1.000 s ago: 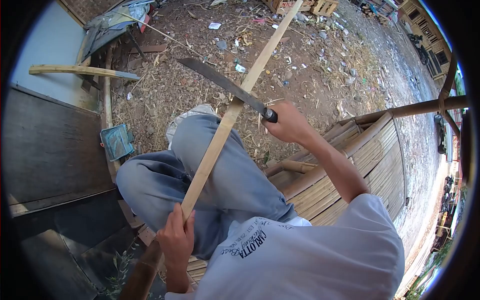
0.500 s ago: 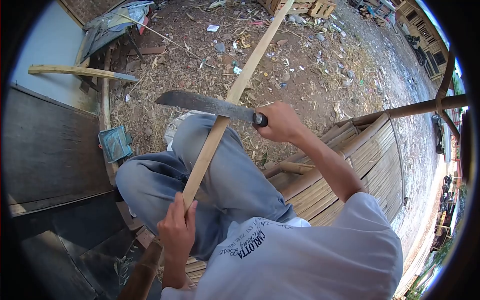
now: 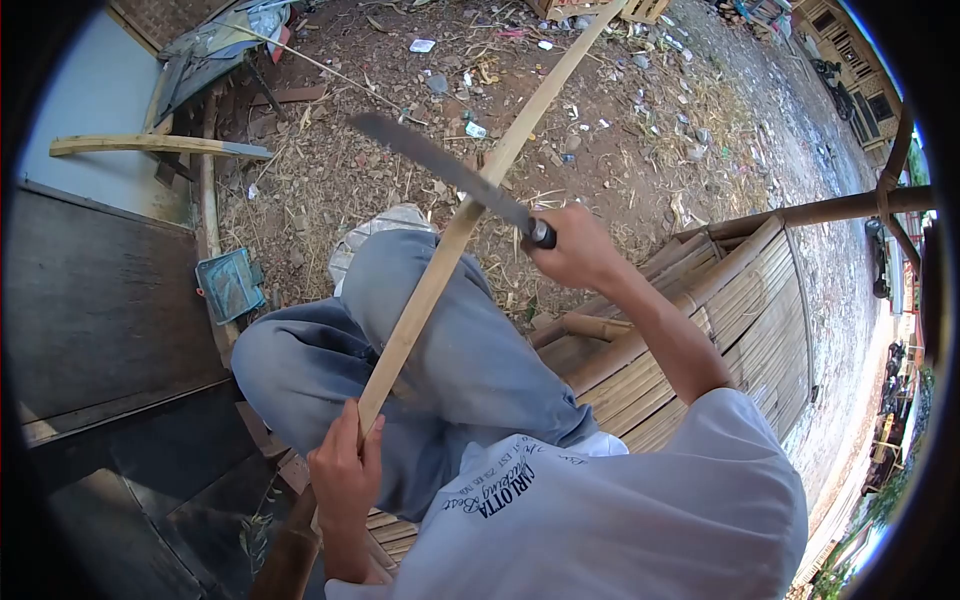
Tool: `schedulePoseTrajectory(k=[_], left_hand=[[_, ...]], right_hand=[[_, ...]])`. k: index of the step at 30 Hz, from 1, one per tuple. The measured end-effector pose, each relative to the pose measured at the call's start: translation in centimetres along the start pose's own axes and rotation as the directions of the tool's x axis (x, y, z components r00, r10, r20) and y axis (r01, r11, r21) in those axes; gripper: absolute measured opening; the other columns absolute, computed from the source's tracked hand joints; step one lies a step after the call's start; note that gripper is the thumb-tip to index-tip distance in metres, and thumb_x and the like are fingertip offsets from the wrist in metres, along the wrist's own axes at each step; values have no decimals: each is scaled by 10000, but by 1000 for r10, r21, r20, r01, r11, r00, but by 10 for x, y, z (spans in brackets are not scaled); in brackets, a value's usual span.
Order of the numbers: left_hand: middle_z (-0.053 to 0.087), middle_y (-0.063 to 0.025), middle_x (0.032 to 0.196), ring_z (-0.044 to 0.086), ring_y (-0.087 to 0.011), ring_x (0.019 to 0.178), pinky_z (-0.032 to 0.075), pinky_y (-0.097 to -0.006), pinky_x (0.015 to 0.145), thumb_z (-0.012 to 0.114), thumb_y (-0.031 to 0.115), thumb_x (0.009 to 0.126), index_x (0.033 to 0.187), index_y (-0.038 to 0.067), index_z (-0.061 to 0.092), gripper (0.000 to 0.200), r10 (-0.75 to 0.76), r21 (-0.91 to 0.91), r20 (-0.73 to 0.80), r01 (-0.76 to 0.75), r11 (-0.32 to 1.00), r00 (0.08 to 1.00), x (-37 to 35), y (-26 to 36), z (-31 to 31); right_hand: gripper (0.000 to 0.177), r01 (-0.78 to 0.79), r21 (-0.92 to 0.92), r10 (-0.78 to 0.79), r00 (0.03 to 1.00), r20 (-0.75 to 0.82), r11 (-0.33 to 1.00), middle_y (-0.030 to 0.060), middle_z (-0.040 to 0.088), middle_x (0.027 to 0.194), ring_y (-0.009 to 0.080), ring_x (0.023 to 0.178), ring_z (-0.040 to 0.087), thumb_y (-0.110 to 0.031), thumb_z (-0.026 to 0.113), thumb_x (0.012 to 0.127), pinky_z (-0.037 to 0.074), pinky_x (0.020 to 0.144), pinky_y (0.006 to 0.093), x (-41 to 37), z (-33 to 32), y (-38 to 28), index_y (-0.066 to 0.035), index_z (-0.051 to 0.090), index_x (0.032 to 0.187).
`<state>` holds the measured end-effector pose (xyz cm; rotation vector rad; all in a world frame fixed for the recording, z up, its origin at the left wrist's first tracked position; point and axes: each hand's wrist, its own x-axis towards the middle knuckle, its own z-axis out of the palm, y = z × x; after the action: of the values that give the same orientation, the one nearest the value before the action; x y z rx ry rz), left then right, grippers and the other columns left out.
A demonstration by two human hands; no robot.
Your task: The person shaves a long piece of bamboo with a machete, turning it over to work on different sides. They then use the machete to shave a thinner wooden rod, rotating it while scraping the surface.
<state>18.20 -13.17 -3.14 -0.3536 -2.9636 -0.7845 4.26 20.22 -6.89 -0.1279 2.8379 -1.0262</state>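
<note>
A long, pale bamboo strip (image 3: 437,270) slants from my lap up and away to the right, past my raised knee. My left hand (image 3: 345,465) is closed around its near end, thumb on one side and fingers on the other. In my right hand (image 3: 575,250) is the dark handle of a machete (image 3: 430,157), fingers wrapped round it. Its long grey blade lies across the strip beyond my knee, tip pointing up and left. The blade looks slightly blurred toward the tip.
I sit on a bamboo-slat bench (image 3: 745,315) with a pole rail. A blue plastic basket (image 3: 230,285) lies at left beside a dark panel (image 3: 110,300). Another wooden strip (image 3: 160,146) juts out above it. Litter covers the dirt ground (image 3: 360,80); wooden crates (image 3: 640,10) stand at the back.
The machete and my right hand have shifted a little right along the strip, and the blade has tilted more steeply. The strip's far end has swung right; my left hand moved slightly down.
</note>
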Motion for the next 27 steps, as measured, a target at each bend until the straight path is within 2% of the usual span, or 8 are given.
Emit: schedulePoseTrajectory(k=[2, 5, 8, 11, 14, 18, 23, 27], left_hand=[[631, -162, 748, 626, -319, 556, 482, -390, 493, 683, 181, 893, 1147, -48, 596, 353, 20, 87, -17, -18, 996, 1000, 0, 5, -1], [619, -152, 726, 617, -313, 545, 477, -389, 488, 682, 189, 898, 1142, -44, 600, 348, 17, 83, -15, -16, 996, 1000, 2, 1, -2], [607, -138, 705, 613, -307, 538, 470, -386, 482, 678, 202, 903, 1140, -39, 605, 345, 21, 32, -25, -20, 999, 999, 7, 1, 4], [609, -130, 708, 608, -297, 529, 471, -384, 478, 675, 221, 906, 1140, -31, 605, 351, 17, 51, -14, -17, 999, 1000, 14, 8, 2], [601, -109, 718, 596, -276, 510, 473, -375, 469, 671, 257, 907, 1134, -8, 610, 354, 7, 92, -7, -6, 996, 1000, 25, 14, -4], [575, -81, 737, 592, -254, 522, 474, -360, 466, 672, 298, 898, 1097, 30, 622, 337, 63, 204, -30, -56, 977, 998, 54, 13, -7], [564, -60, 753, 597, -256, 616, 464, -373, 541, 733, 280, 828, 1027, 31, 655, 328, 238, 215, -52, -222, 951, 970, 84, 2, -16], [572, -51, 748, 589, -245, 609, 456, -362, 536, 760, 305, 785, 977, 44, 673, 335, 355, 260, -65, -328, 908, 932, 91, -5, -34]], right_hand=[[272, -175, 39, 179, 975, -130, 984, 164, 541, 552, 304, 518, 547, -243, 612, 807, 431, 558, 437, 36, -17, 46, 6, 590, 699], [291, -126, 82, 142, 959, -245, 989, 151, 511, 529, 259, 489, 501, -234, 610, 815, 410, 536, 426, 34, -33, 47, 20, 572, 678], [219, 66, 33, -66, 998, 16, 997, 168, 606, 617, 356, 600, 603, -222, 615, 792, 469, 611, 437, -8, -2, 1, -15, 614, 722], [199, 217, -15, -217, 976, 19, 976, 153, 512, 541, 266, 511, 500, -174, 639, 743, 413, 547, 397, -14, 15, -3, 4, 559, 704], [255, -170, 37, 171, 985, -24, 985, 120, 559, 593, 247, 555, 539, -241, 658, 822, 431, 577, 389, 11, -16, 12, -18, 563, 745], [402, -142, 296, 168, 984, -64, 945, 44, 541, 696, 135, 631, 482, -390, 704, 872, 401, 578, 329, -10, -9, -1, -37, 515, 913], [411, -28, 364, 106, 975, -196, 931, 26, 533, 667, 109, 578, 492, -411, 685, 900, 404, 534, 285, -25, 25, -36, -41, 517, 964], [351, -114, 658, 305, 935, -182, 744, -4, 504, 622, 62, 462, 456, -388, 596, 966, 366, 414, 236, -29, 33, -42, -45, 526, 952]])
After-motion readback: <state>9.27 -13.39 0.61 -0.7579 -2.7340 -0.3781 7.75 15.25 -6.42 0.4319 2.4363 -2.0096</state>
